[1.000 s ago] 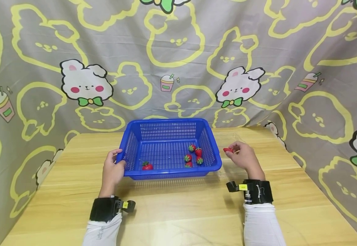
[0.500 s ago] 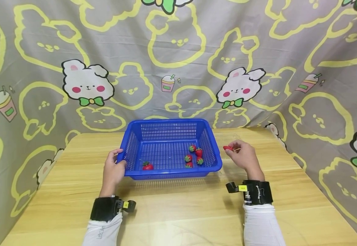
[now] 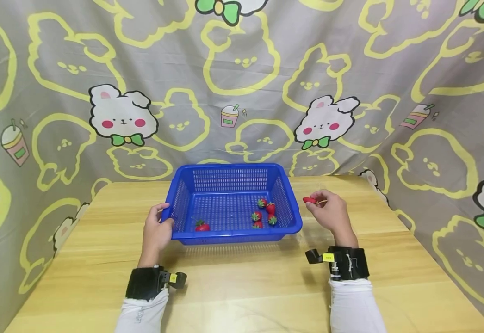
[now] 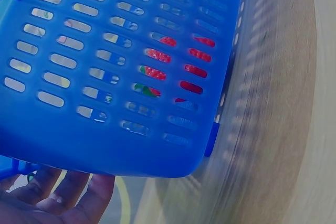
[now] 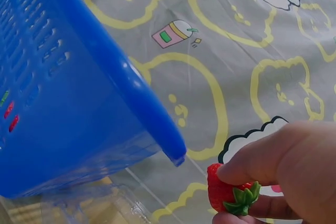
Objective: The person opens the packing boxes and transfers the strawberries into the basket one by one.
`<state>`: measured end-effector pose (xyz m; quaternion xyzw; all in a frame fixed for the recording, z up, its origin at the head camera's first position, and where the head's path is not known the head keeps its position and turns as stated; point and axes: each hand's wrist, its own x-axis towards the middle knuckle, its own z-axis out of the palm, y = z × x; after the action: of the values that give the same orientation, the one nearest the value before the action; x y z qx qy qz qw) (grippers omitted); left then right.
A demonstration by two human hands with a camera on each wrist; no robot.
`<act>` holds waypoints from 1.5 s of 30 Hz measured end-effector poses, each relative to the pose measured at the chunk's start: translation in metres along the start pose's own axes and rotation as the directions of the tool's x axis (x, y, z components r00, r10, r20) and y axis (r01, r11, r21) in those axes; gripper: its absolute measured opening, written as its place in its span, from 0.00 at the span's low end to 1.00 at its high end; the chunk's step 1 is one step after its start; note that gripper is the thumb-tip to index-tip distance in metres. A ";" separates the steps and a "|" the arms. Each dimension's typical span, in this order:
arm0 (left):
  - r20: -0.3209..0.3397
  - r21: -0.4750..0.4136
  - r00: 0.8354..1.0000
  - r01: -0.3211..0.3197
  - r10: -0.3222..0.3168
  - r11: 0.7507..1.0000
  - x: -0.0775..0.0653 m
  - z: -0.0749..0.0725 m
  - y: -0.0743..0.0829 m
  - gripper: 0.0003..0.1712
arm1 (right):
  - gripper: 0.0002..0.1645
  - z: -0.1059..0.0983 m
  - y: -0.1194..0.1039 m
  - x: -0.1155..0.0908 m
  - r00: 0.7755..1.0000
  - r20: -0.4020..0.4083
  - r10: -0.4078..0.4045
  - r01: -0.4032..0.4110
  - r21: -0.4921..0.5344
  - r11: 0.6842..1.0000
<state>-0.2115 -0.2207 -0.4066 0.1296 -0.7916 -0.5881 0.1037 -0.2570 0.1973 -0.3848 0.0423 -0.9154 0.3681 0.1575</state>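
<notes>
A blue plastic basket [image 3: 233, 236] with slotted walls stands on the wooden table. My left hand [image 3: 157, 233] grips its left rim; in the left wrist view the fingers [image 4: 97, 195] curl at the rim's underside. To the right of the basket, my right hand [image 3: 331, 212] pinches a red strawberry [image 5: 218, 190] between thumb and fingers, its green leaves facing down in the right wrist view. Inside the basket, one strawberry [image 3: 202, 226] lies near the front left. Several more strawberries [image 3: 270, 209] are grouped at the right end.
A clear plastic container [image 5: 94, 205] sits beside the basket's right end, partly hidden by it in the right wrist view. Wooden table [image 3: 242, 286] stretches in front of the basket. A grey patterned curtain [image 3: 263, 106] hangs behind and along both sides.
The head view has tilted slightly, so the scene sits a little lower. The left hand keeps its grip on the rim, and the right hand holds the strawberry in nearly the same place.
</notes>
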 end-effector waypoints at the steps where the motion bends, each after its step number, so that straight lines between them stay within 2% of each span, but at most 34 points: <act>1: 0.000 0.003 1.000 0.001 -0.001 1.000 -0.001 0.000 -0.001 0.26 | 0.13 0.001 -0.001 0.000 1.000 0.000 0.001 -0.001 0.000 1.000; 12: -0.016 0.021 1.000 -0.014 0.014 1.000 -0.001 0.002 -0.001 0.25 | 0.13 0.000 -0.011 0.002 1.000 -0.018 -0.024 0.024 -0.015 1.000; 20: -0.002 0.018 1.000 0.011 -0.011 1.000 0.002 -0.002 -0.002 0.25 | 0.13 -0.003 -0.025 0.010 0.998 -0.026 -0.062 0.061 -0.040 0.997; 35: 0.001 0.006 1.000 0.016 -0.016 1.000 0.000 0.000 -0.002 0.25 | 0.11 0.006 -0.053 0.018 0.987 0.074 -0.142 0.147 -0.063 0.987; 45: -0.007 0.014 1.000 0.005 -0.005 1.000 0.000 -0.001 -0.002 0.25 | 0.10 0.018 -0.069 0.022 0.973 0.103 -0.207 0.217 -0.098 0.971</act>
<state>-0.2113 -0.2218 -0.4080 0.1342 -0.7949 -0.5825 0.1042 -0.2692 0.1358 -0.3447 0.1484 -0.9306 0.2963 0.1556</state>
